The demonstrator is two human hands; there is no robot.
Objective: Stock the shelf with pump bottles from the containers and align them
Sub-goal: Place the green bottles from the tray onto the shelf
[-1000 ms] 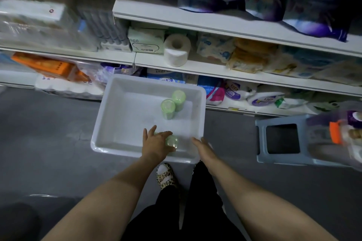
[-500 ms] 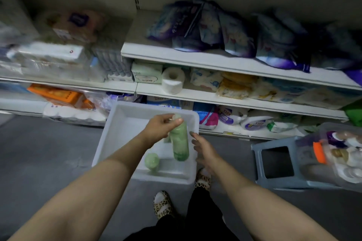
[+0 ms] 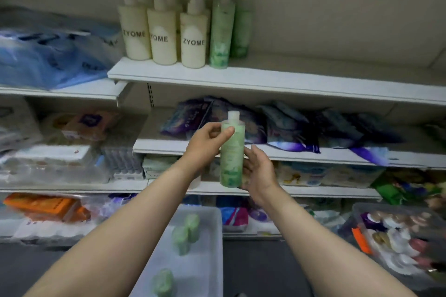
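Note:
I hold a green bottle (image 3: 232, 152) with a white cap upright in front of the middle shelves. My left hand (image 3: 205, 144) pinches it near the shoulder. My right hand (image 3: 261, 173) lies against its lower right side with fingers fairly straight. On the upper shelf (image 3: 289, 79) stand three cream ZYOME pump bottles (image 3: 161, 31) in a row, and right of them two green bottles (image 3: 220, 31), one behind the other. Below my arms, the white bin (image 3: 212, 260) holds three more green bottles (image 3: 185, 236).
Right of the green bottles the upper shelf is bare. A clear container (image 3: 398, 236) of assorted bottles sits low at the right. Purple packs (image 3: 289, 128) fill the middle shelf, blue bags (image 3: 48, 50) the upper left one, tissue and paper goods the lower ones.
My left hand took a green bottle out of the white bin and raised it to mid-shelf height. My right hand came up against its side. My view tilted up to the upper shelf.

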